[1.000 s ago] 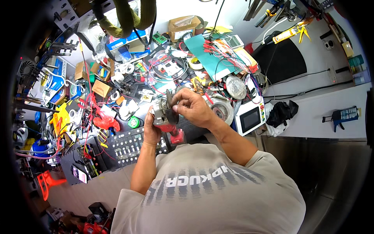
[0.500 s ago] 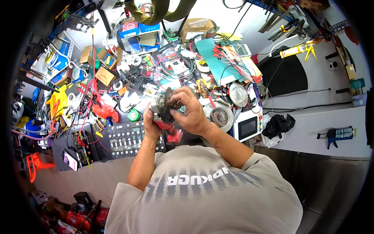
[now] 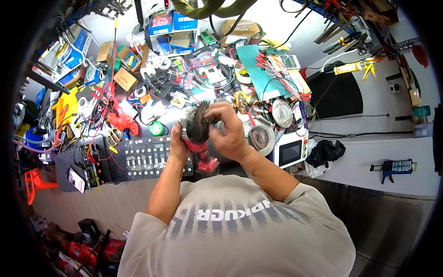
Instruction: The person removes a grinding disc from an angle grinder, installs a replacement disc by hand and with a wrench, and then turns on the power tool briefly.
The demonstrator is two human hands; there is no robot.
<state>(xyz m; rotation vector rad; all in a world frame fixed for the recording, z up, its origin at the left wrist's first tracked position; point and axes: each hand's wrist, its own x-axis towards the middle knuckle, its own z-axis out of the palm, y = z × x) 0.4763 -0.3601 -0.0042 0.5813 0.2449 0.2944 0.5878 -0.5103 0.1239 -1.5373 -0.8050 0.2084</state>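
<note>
Both hands are closed on one object: the left hand (image 3: 177, 144) wraps around the red lower body of a small red-and-grey power tool with a dark, bristly round head (image 3: 197, 131), gripping it from the person's left with the fingers curled behind it, while the right hand (image 3: 229, 134) comes over from the right, its fingers bent down and pinched on the dark head at the top. The left forearm rises almost straight up from the lower edge, and the right forearm slants in from the lower right with the wrist cocked inward, so the two hands meet in front of the chest. The tool is held in the air just above the near edge of the cluttered workbench (image 3: 378, 161), over a black panel with rows of small switches (image 3: 147, 157). Its body is red plastic below, with a grey metal collar and the dark head above; finer detail is too small to make out. Its long axis runs roughly up and down in the view, tilted a little, with the dark head away from the person and the red end pointing back toward the chest. A roll of grey tape (image 3: 261, 136) lies just right of the right hand, beside a small white box with a dark screen (image 3: 290, 151).
</note>
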